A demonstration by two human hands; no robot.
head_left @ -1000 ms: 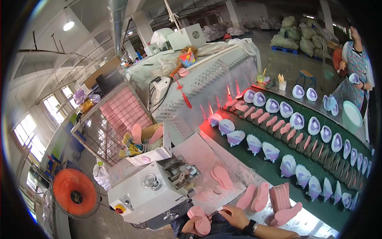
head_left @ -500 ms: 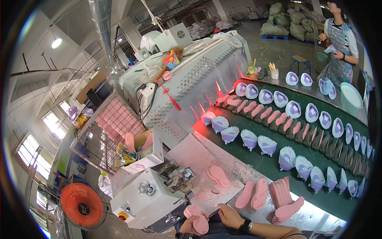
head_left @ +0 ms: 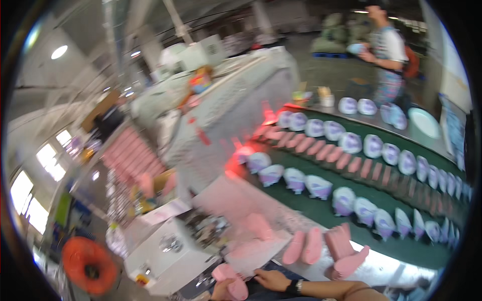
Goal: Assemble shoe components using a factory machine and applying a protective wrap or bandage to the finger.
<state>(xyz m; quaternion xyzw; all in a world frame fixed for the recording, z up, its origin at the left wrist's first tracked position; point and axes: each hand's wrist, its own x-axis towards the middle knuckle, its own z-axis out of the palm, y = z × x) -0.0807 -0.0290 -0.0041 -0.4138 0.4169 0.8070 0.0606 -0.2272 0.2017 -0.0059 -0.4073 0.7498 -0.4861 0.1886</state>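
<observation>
Since the earlier frame, the view had swung and blurred, yet the pink insole (head_left: 230,281) remained at the lower edge, gripped by the left hand (head_left: 220,292). Beside it, the right hand (head_left: 271,279) lay loosely curled, holding nothing, while pink insoles (head_left: 304,246) rested on the table (head_left: 381,261) near the green conveyor (head_left: 401,246).

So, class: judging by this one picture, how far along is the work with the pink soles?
Done, it seems: two pink soles lie flat on the work surface beside a stack of pink soles, and lilac shoe uppers line the green conveyor. In hand: the left hand touches a pink sole, the right hand alongside; blur hides the grip. Left: that sole is not yet with the others.
</observation>
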